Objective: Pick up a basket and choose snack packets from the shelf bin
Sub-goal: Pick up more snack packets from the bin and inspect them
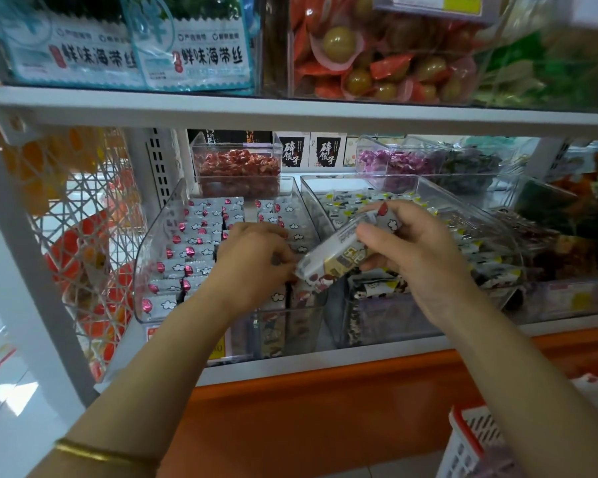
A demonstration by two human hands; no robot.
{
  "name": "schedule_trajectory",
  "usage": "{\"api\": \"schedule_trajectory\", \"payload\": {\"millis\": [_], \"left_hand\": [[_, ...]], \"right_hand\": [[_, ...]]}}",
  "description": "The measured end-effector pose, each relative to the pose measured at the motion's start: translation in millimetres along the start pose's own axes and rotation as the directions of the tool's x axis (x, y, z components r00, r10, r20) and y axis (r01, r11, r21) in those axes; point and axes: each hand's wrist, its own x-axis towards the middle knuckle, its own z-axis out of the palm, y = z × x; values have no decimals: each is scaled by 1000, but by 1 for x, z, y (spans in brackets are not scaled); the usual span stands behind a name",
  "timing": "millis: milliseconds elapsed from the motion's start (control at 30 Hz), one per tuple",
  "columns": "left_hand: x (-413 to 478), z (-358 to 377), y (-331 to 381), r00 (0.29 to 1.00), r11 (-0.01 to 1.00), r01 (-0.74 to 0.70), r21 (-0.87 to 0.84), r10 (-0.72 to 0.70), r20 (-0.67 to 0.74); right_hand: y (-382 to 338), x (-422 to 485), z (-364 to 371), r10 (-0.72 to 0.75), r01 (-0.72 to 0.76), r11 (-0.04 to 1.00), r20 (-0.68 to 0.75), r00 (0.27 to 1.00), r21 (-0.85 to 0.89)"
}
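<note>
1. A shop's white shelf (290, 112) carries clear bins of wrapped snacks, with more bags and bins on the tier above.
2. In the head view, the left bin (159, 243) slopes toward the aisle, likely so that its silver packets (194, 243), printed with clouds and pink balloons, stay within reach.
3. The right hand (418, 257) hangs over the divide between the left bin and the right bin (428, 188). Its thumb and fingers clasp a bundle of packets (339, 253) tilted down to the left, probably stacked so one hand can carry several.
4. The left hand (252, 263), with a gold bangle (101, 453) on its wrist, curls its fingers at the bundle's lower end above the left bin. Whether it pinches a packet cannot be told.
5. The basket (470, 439), white with a red rim, sits low at the right under the right forearm, handy for the chosen packets. What supports it is out of frame.
</note>
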Motion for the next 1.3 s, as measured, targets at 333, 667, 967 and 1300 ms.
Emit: {"api": "schedule_trajectory", "payload": {"millis": [333,667,967,1300], "left_hand": [[10,3,-4,995,993,4,-118,-17,-103],[-1,-6,-7,987,998,-35,-61,25,-156],[-13,-11,-12,992,995,-95,-26,92,-85],[-17,-1,-4,995,995,-101,-21,101,-22]], "right_hand": [[0,-4,24,-172,277,722,223,959,-634],[19,-1,34,-90,474,274,468,879,-837],[-1,28,44,-36,336,315,343,939,-888],[-7,47,60,204,330,203,370,906,-922]]}}
